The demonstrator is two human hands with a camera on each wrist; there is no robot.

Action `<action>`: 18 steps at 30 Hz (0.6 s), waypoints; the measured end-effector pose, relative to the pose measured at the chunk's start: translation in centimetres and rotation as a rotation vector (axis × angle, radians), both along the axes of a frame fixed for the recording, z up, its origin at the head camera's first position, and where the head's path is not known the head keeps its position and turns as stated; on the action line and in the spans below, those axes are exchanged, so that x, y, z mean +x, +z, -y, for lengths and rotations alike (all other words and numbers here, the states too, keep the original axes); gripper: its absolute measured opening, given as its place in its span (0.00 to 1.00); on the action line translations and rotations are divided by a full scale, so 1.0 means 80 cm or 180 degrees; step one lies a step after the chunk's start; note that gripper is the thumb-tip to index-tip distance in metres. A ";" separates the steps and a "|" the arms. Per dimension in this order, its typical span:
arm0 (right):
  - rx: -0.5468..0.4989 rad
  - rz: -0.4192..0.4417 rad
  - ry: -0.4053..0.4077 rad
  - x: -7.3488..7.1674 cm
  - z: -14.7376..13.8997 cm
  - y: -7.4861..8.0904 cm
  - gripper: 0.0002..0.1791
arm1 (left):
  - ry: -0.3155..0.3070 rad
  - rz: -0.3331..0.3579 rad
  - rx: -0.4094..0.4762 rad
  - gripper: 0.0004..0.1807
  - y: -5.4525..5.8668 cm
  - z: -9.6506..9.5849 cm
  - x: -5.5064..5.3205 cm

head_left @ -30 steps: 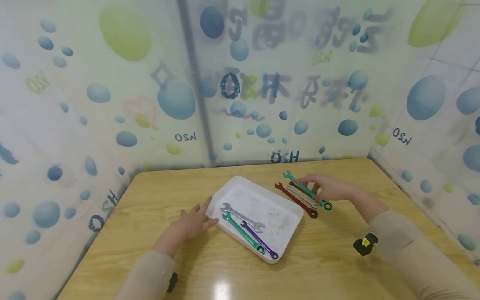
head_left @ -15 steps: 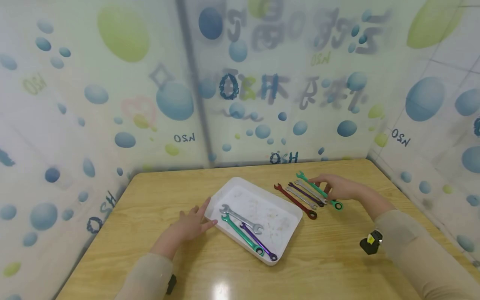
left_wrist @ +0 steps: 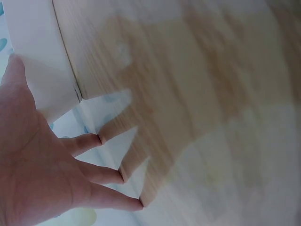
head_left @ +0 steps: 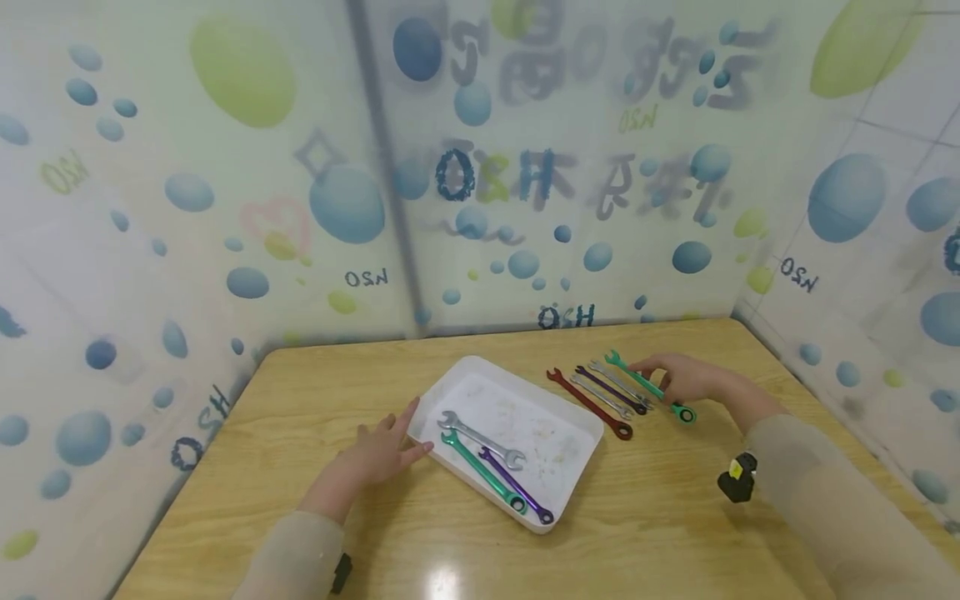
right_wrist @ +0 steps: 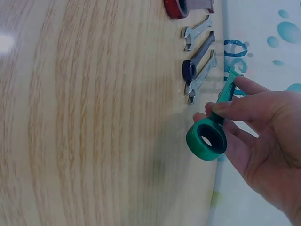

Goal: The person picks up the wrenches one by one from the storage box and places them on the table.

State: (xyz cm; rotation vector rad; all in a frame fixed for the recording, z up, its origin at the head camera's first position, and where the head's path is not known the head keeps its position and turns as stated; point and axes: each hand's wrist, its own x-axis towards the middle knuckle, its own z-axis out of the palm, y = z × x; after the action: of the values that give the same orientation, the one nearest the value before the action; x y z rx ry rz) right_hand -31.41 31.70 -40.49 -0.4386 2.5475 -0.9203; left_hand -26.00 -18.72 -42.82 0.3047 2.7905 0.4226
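Note:
My right hand [head_left: 678,377] pinches a green ratchet wrench [right_wrist: 207,137] between thumb and fingers, its ring end toward me. To its left on the table lie a silver wrench [head_left: 617,380], a dark purple wrench [head_left: 609,387], a smaller silver wrench [head_left: 600,395] and a red wrench [head_left: 588,403], roughly side by side. With fingers spread, my left hand [head_left: 378,450] touches the left corner of a white tray [head_left: 517,385]; in the left wrist view its other fingertips rest on the table. Inside the tray are a silver open-end wrench [head_left: 480,438], a green wrench [head_left: 483,471] and a purple wrench [head_left: 516,485].
The wooden table [head_left: 637,517] reaches back to a wall covering [head_left: 480,275] printed with blue and green bubbles. More of this covering stands along both sides. Bare tabletop shows in front of the tray and to the left.
The right hand has moved right with the green wrench, away from the dark purple wrench. A silver wrench beneath it has come into sight. The left hand stays at the tray.

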 end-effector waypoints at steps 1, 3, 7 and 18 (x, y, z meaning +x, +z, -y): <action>0.0006 0.0014 -0.0003 -0.002 -0.001 -0.002 0.41 | 0.0004 -0.0004 0.0004 0.48 0.000 0.000 0.000; 0.0050 -0.0002 -0.0020 -0.005 -0.003 -0.005 0.41 | 0.0000 -0.0017 0.0005 0.48 0.002 0.000 0.001; 0.0081 0.0008 -0.0067 -0.012 -0.006 -0.013 0.42 | 0.0000 -0.0022 0.0014 0.48 0.003 -0.001 0.001; 0.0220 -0.0109 -0.0015 -0.026 -0.004 -0.018 0.42 | -0.0025 -0.0048 0.0009 0.49 0.001 -0.001 0.001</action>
State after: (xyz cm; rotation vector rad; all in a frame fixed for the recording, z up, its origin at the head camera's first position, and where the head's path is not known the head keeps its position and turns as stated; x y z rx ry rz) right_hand -33.52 32.00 -41.94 -0.4314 2.6033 -0.8305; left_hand -25.90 -18.66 -42.77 0.3208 2.8026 0.4244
